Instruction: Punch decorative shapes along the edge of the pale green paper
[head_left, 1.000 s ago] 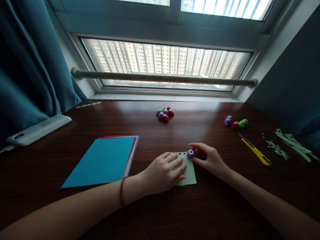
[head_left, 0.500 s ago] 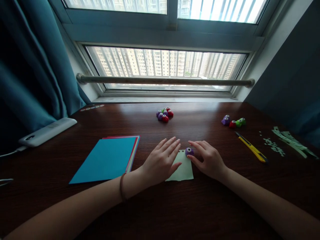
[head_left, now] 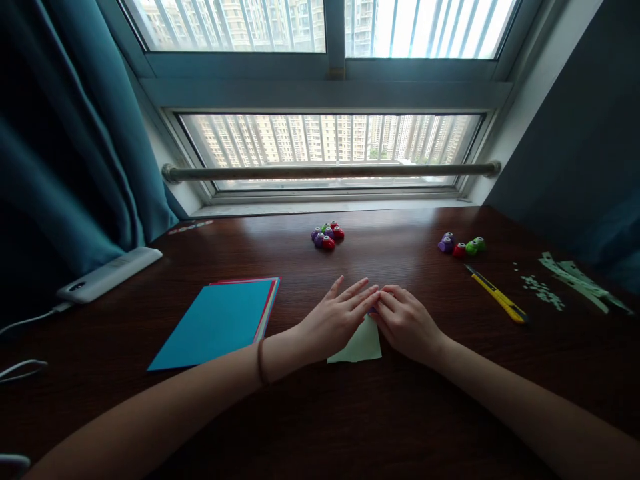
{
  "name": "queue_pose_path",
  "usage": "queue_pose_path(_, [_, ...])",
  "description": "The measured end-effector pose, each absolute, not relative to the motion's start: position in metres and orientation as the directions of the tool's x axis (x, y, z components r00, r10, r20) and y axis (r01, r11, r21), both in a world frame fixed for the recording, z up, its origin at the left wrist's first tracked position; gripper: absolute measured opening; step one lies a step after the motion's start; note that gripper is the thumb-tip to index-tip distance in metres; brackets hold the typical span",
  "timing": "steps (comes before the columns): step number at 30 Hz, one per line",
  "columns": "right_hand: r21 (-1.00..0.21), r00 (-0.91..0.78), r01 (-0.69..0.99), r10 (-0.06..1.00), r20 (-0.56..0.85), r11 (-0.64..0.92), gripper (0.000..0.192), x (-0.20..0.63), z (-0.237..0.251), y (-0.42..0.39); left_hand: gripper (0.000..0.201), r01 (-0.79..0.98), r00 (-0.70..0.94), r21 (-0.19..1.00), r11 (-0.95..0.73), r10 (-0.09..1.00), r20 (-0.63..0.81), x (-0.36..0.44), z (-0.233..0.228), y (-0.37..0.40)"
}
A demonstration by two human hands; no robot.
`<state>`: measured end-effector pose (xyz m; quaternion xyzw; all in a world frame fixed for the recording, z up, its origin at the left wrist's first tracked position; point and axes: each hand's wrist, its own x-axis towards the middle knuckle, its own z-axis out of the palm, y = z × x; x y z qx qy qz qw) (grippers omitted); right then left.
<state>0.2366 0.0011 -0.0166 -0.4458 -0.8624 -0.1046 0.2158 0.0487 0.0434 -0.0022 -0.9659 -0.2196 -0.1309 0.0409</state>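
A small sheet of pale green paper (head_left: 361, 345) lies on the dark wooden table, its upper part covered by my hands. At its top edge is a purple craft punch (head_left: 373, 310), of which only a sliver shows between the fingers. My right hand (head_left: 413, 323) is closed around the punch from the right side. My left hand (head_left: 333, 325) reaches over the paper with its fingers stretched out, and its fingertips meet the right fingers above the punch.
Blue sheets on a paper stack (head_left: 215, 327) lie left. Small punches form a cluster (head_left: 327, 237) at the back and a row (head_left: 460, 249) at right. A yellow utility knife (head_left: 497, 293), paper bits (head_left: 543, 292) and green strips (head_left: 575, 280) lie right; a white power bank (head_left: 110, 273) sits left.
My right fingers have closed in around the purple punch. My left hand has moved right, its fingertips now touching the right hand. The view has tilted slightly upward.
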Motion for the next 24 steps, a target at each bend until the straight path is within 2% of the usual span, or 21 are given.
queue_pose_path(6, [0.012, -0.521, 0.823, 0.746, 0.415, 0.568, 0.023, 0.233, -0.018, -0.002, 0.044, 0.41, 0.887, -0.108, -0.906, 0.369, 0.279, 0.06, -0.008, 0.042])
queue_pose_path(10, [0.07, -0.538, 0.828, 0.753, 0.379, 0.557, 0.035, 0.234, -0.022, -0.004, 0.043, 0.392, 0.892, -0.19, -0.9, 0.321, 0.317, 0.066, -0.011, 0.041])
queue_pose_path(19, [0.066, -0.502, 0.858, 0.803, 0.32, 0.51, 0.049, 0.236, -0.022, -0.005, 0.047, 0.351, 0.921, -0.206, -0.914, 0.297, 0.25, 0.073, -0.003, 0.044])
queue_pose_path(24, [0.044, -0.514, 0.843, 0.78, 0.357, 0.536, 0.046, 0.236, -0.024, -0.005, 0.046, 0.383, 0.897, -0.186, -0.905, 0.316, 0.308, 0.072, -0.009, 0.039])
